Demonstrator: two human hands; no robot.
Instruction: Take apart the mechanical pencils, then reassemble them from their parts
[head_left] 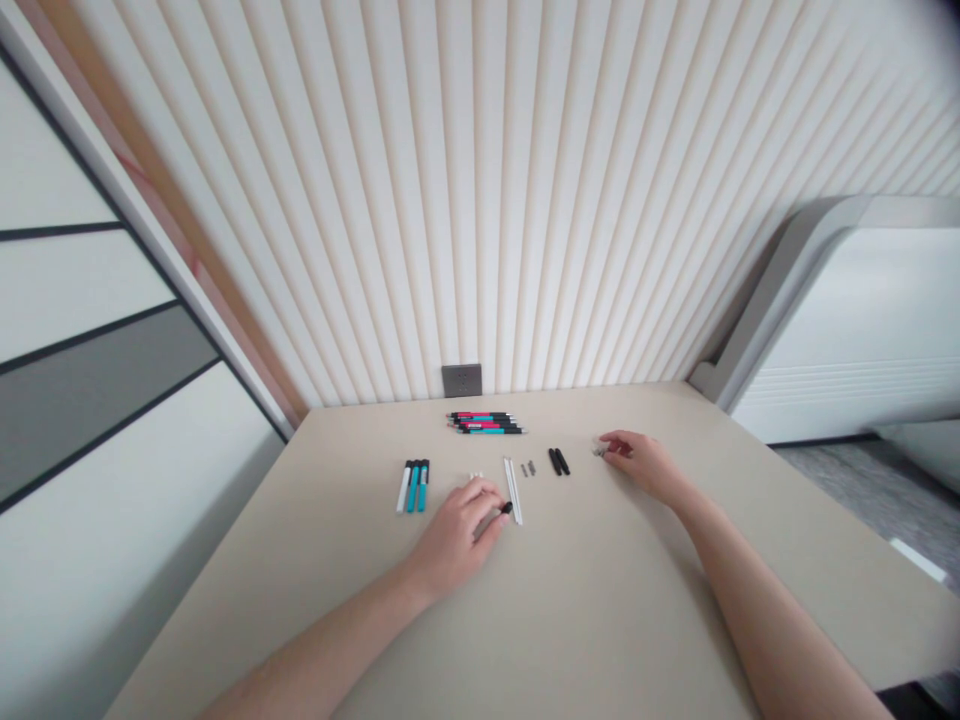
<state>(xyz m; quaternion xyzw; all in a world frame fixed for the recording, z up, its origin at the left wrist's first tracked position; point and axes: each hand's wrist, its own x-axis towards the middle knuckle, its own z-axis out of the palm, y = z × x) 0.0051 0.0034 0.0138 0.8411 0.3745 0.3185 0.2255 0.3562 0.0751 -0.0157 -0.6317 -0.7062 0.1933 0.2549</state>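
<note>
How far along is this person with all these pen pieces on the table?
Done-looking: a bundle of whole pink-and-black pens and three teal-and-white pens lie together. In hand: the left hand grips a dark pen part, and the right hand pinches a small grey piece. Left: white barrels, black parts and grey bits lie loose.

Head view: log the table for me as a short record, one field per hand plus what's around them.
left hand: holds dark pen part
right hand: pinches small grey part
beside left hand: white rods, small white parts
between hands: grey parts, black pen parts
farther left: teal and white pens
at back: pink and teal pens
surface: beige table
</note>
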